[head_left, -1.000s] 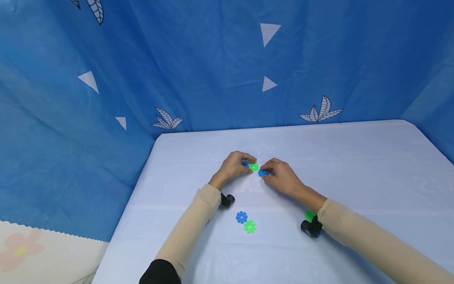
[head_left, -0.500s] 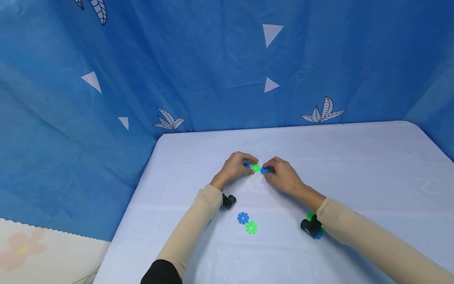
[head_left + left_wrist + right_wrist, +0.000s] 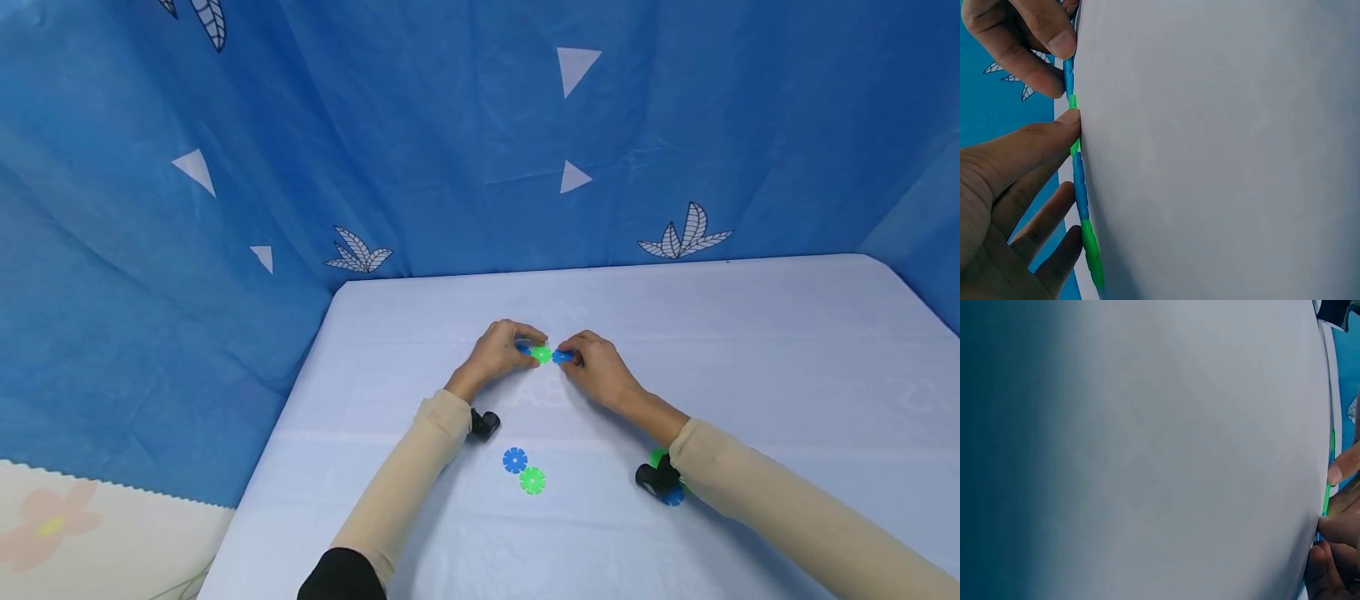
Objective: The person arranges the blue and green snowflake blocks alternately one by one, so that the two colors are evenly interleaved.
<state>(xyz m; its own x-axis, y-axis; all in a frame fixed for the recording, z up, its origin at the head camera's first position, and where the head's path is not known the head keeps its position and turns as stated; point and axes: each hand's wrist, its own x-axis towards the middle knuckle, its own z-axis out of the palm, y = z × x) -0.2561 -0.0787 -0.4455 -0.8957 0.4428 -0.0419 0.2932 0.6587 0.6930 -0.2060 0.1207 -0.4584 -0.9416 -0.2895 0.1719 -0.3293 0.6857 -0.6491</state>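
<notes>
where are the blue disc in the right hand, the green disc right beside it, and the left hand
Blue disc (image 3: 561, 357): head view, on its uncovered part
Green disc (image 3: 541, 355): head view, middle of its visible face
Left hand (image 3: 495, 348): head view, back of the hand

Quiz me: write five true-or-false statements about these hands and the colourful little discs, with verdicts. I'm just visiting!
1. The left hand pinches a green disc. True.
2. Every disc beside the left hand is green. False: in the left wrist view, a blue disc sits between two green ones.
3. The right hand holds another blue disc. True.
4. The sleeves are red. False: they are mostly beige.
5. Two more discs lie on the table between the sleeves. True.
</notes>
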